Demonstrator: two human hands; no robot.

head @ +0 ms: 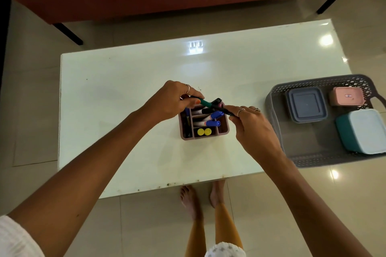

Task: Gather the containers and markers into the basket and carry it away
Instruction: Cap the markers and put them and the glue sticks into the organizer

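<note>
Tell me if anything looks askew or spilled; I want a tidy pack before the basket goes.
Nothing is spilled or damaged. The basket hangs partly over the table's right edge. In the organizer, markers lie slanted, not upright, while both hands hold more markers above it.
</note>
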